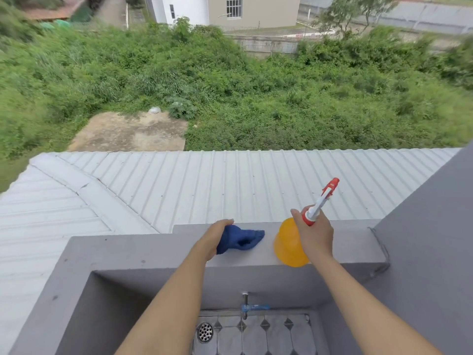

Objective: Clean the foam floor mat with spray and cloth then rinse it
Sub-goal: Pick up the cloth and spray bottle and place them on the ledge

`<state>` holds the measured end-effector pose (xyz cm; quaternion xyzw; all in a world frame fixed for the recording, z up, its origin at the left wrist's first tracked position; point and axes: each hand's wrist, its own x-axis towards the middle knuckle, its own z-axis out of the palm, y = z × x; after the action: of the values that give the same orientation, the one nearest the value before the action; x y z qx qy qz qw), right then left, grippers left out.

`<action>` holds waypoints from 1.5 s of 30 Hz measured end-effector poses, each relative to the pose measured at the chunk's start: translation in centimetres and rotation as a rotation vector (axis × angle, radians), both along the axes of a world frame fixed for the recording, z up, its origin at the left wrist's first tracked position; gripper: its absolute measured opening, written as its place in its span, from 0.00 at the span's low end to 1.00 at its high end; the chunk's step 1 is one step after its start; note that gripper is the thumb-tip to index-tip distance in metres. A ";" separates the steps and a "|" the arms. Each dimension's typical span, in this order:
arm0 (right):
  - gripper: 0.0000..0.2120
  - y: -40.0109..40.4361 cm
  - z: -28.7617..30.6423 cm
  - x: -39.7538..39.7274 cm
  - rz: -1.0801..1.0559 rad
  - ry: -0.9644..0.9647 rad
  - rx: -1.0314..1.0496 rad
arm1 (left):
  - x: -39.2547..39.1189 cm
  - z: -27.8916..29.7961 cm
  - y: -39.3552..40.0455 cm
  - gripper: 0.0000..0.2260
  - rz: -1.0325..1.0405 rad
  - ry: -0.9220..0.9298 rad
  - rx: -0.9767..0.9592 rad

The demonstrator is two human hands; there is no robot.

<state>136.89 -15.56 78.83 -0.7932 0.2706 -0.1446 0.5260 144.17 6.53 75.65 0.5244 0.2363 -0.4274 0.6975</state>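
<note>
A crumpled blue cloth (pixel 243 239) lies on top of the grey ledge (pixel 143 248), and my left hand (pixel 214 238) is closed over its left end. An orange spray bottle (pixel 288 245) with a red and white trigger head (pixel 326 194) stands on the same ledge to the right. My right hand (pixel 313 235) grips its neck just below the trigger head. The foam floor mat is not in view.
Below the ledge is a grey wash basin with a tiled floor (pixel 268 334), a round metal drain (pixel 205 332) and a tap with a blue handle (pixel 252 307). A grey wall (pixel 435 239) rises at the right. Beyond the ledge lies a corrugated metal roof (pixel 179 190), then greenery.
</note>
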 end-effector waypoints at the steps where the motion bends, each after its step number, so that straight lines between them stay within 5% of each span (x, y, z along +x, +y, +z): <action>1: 0.11 -0.1 -0.1 0.0 0.005 -0.001 -0.008 | -1.2 -1.4 0.3 0.10 0.045 0.025 -0.014; 5: 0.10 0.0 -0.4 0.1 -0.004 -0.012 -0.029 | -3.7 -3.9 0.9 0.07 0.056 -0.125 0.233; 12: 0.11 0.0 -0.6 0.2 0.004 -0.021 -0.044 | -5.4 -4.7 1.9 0.08 0.063 -0.076 0.293; 16: 0.11 0.0 -0.7 0.2 0.000 -0.022 -0.048 | -5.6 -5.5 2.7 0.04 -0.019 -0.400 0.686; 20: 0.10 0.0 -0.8 0.0 0.007 -0.022 -0.050 | -6.9 -6.1 2.8 0.20 0.102 -0.633 0.889; 22: 0.10 0.1 -0.8 0.0 0.002 -0.023 -0.048 | -7.1 -6.7 2.9 0.28 -0.050 -0.840 1.060; 25: 0.10 0.2 -0.8 0.0 -0.006 -0.022 -0.053 | -6.4 -7.9 3.0 0.26 -0.553 -1.084 1.279; 28: 0.11 0.3 -0.9 0.0 -0.007 -0.029 -0.052 | -5.9 -8.2 3.1 0.26 -0.890 -1.072 1.335; 32: 0.10 0.3 -0.9 0.0 -0.001 -0.030 -0.054 | -5.4 -8.3 3.8 0.50 -0.989 -0.998 1.283; 38: 0.10 -0.4 -1.1 0.0 0.061 -0.004 -0.059 | -3.6 -8.0 4.2 0.55 -1.196 -1.054 1.340; 45: 0.12 -0.7 -1.0 0.2 0.088 0.009 -0.058 | -4.0 -8.6 3.4 0.59 -1.172 -1.020 1.402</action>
<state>137.08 -16.28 77.78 -0.8200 0.2334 -0.1256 0.5073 140.18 9.96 67.02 0.9619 -0.1823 -0.1941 -0.0624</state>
